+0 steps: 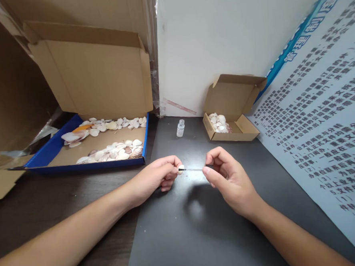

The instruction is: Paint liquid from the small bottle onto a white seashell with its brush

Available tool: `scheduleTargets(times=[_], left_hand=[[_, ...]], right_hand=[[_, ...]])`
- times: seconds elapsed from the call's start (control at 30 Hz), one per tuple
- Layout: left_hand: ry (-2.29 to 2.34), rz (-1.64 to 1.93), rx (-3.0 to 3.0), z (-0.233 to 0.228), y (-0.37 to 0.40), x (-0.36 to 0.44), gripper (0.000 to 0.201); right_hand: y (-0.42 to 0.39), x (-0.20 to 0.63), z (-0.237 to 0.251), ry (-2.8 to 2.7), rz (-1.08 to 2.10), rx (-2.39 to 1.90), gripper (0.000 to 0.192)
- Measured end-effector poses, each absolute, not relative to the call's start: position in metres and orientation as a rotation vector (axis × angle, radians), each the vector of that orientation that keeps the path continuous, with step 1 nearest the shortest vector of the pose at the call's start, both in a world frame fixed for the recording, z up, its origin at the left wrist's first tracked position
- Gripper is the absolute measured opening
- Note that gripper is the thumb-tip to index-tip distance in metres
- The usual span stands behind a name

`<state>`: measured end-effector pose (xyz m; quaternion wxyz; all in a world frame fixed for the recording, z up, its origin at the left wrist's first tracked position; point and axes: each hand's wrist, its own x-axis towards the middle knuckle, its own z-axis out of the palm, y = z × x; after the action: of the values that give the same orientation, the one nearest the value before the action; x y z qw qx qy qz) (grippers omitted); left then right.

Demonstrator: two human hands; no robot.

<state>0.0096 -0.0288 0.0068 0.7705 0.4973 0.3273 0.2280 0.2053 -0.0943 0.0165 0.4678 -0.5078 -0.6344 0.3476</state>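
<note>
1. One left hand (157, 174), bare: fingers curled, thumb and forefinger pinched together on a small pale shell (181, 167); the other fingers fold beneath.
2. One right hand (230, 182), bare: thumb and fingertips closed on the dark end of a thin brush (194, 170), remaining fingers loosely bent.
3. Brush, position: between the two hands, above the surface (172, 245). Long axis runs nearly level across the view; dark tip points left, at the shell. Whether the tip presses or merely overlaps it cannot be told.
4. Shell, position: at the left fingertips, mostly covered; its own long axis cannot be read.
5. Handling note, as a judgement: a steady shell, a light touch with the tip's side, and left fingertips clear of the bristles would serve best.
6. One small glass bottle (180, 129), upright beyond the hands, neck uncapped.
7. One small cardboard box (246, 128), right of the bottle, lid raised, white shells (220, 123) inside.
8. One blue-sided box (86, 167), far left, lid raised, assorted shells (118, 151) in two groups.
</note>
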Motion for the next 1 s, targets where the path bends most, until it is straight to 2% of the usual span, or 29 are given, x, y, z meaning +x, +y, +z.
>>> scheduleTargets(times=[0.13,0.3,0.43,0.6,0.77,1.0], left_hand=[[0.703,0.496,1.064,0.0066,-0.0290,0.0090,0.010],[0.692,0.505,0.999,0.0070,-0.0286,0.0082,0.006],[0.669,0.490,0.926,0.0089,-0.0273,0.0073,0.006],[0.661,0.486,0.903,0.0100,-0.0262,0.0061,0.005],[0.666,0.482,0.917,0.0086,-0.0265,0.0060,0.004],[0.678,0.494,0.899,0.0096,-0.0267,0.0065,0.003]], right_hand=[[-0.0940,0.2047,0.0152,-1.560,0.775,-1.330,0.015],[-0.0943,0.2050,0.0131,-1.576,0.838,-1.258,0.010],[-0.0936,0.2042,0.0135,-1.604,0.735,-1.361,0.014],[-0.0941,0.2042,0.0129,-1.584,0.831,-1.295,0.012],[-0.0948,0.2044,0.0131,-1.590,0.732,-1.379,0.016],[-0.0940,0.2038,0.0124,-1.581,0.794,-1.328,0.016]])
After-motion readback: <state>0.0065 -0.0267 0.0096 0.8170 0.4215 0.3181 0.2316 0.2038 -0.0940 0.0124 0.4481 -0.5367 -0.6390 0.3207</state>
